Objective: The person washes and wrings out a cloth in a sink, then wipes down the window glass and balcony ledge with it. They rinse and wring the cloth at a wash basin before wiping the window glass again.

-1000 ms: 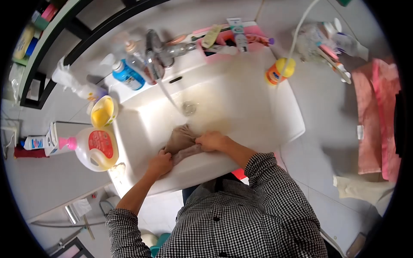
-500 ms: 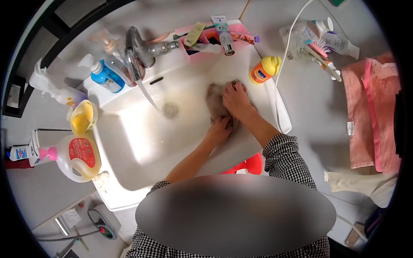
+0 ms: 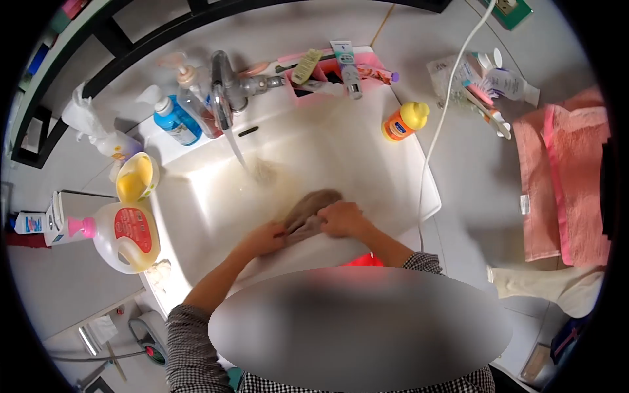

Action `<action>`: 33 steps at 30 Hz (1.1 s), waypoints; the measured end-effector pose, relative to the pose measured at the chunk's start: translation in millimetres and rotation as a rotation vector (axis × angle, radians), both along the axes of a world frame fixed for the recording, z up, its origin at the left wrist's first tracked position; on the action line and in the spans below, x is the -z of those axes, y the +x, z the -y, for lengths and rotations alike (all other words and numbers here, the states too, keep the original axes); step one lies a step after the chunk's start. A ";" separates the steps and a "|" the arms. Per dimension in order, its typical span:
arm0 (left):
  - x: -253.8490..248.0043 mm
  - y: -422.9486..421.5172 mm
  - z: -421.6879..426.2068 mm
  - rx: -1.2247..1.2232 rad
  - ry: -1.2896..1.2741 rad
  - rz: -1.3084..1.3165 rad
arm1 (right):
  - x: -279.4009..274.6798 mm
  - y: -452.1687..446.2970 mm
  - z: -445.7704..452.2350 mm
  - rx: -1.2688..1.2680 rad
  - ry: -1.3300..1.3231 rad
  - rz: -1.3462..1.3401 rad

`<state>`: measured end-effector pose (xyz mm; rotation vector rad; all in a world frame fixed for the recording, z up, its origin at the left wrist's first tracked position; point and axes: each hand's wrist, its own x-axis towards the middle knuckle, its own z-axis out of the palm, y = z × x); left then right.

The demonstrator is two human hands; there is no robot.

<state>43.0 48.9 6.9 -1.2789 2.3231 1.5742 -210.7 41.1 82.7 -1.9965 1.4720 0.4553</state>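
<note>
Stretched between my hands is a wet grey-brown cloth (image 3: 308,211), low in the white sink (image 3: 209,252). My left hand (image 3: 265,240) is closed round its left end. The right part is gripped in my right hand (image 3: 342,219), fingers curled over the fabric. Folds hide the cloth's exact shape. Up and to the left of the cloth, water runs from the metal faucet (image 3: 221,98) toward the drain, where the water looks brownish.
A blue pump bottle (image 3: 177,121), a yellow bowl (image 3: 136,179) and a large detergent bottle (image 3: 128,237) line the left. A pink organizer (image 3: 308,95) sits behind the sink, an orange bottle (image 3: 403,122) on its right rim. A white cable (image 3: 436,134) crosses the right side; pink towels (image 3: 570,190) hang beyond.
Both hands have come down and left, nearer the sink's front edge, bringing the cloth along. My hands are farther apart and the cloth is drawn out lengthwise. The view has shifted slightly.
</note>
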 end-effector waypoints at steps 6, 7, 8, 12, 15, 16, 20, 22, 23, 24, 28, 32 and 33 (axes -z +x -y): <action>-60.5 92.9 0.0 -0.379 -0.136 0.412 | 11.2 54.6 37.3 0.053 0.055 0.331; -75.0 95.4 2.7 -0.530 -0.219 0.370 | 10.3 58.4 46.4 0.060 -0.150 0.314; -99.2 90.6 8.8 -0.678 -0.302 0.322 | 5.6 60.5 54.4 0.069 -0.354 0.290; -86.8 91.1 5.5 -0.535 -0.734 0.362 | -1.3 48.6 72.2 0.082 -0.592 0.453; -55.9 98.0 -0.3 -0.562 -0.565 0.500 | 36.3 29.5 58.9 0.058 -0.445 0.208; -47.6 97.9 1.8 -0.596 -0.502 0.559 | 48.8 22.7 54.1 0.077 -0.331 0.075; -4.2 41.0 32.1 -0.829 -0.672 0.699 | 47.5 32.4 48.8 0.384 -0.144 0.126; -3.9 -6.8 49.2 -0.837 -0.511 0.585 | 63.0 48.8 59.3 0.574 0.017 0.407; 15.0 -27.2 58.7 -0.886 -0.398 0.463 | 75.0 54.0 63.6 0.666 0.098 0.551; 33.8 -45.4 65.7 -0.932 -0.288 0.339 | 93.6 54.7 65.7 0.820 0.163 0.763; -24.9 -104.5 60.1 -0.977 -0.310 -0.229 | 167.9 34.6 63.9 0.620 0.179 1.496; -16.5 -101.0 59.1 -0.748 -0.830 -0.038 | 149.8 45.6 61.9 0.819 0.267 1.459; 11.6 -74.4 69.2 -0.737 -0.889 0.084 | 88.2 58.1 66.9 1.346 0.505 1.442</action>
